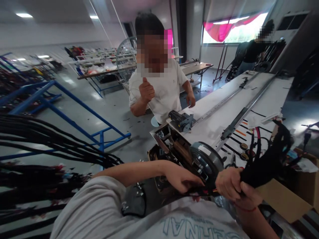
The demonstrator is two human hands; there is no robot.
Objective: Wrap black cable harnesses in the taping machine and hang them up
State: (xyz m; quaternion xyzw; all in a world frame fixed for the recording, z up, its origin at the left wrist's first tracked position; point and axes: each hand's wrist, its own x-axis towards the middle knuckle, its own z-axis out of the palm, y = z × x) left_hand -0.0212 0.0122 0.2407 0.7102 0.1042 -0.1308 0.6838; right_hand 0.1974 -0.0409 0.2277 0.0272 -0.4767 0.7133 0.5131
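At the white table's (219, 116) near end, the right hand (236, 187) grips a black cable bundle (269, 161); the left hand's (184, 181) fingertips are hidden, their closure unclear. Beside the bundle, a cardboard box (286, 200) gapes, contents indistinct.

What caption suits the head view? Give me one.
Black cable bundle in the right-hand grip at a white workbench, a co-worker opposite.

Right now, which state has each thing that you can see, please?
Thick black wire bundle: gripped by the right hand
Left hand: curled, grip partly hidden
Brown cardboard box: open, flap outward
Blue tubular metal frame: standing
Pink window cloth: sagging
White ceiling lamp: lit
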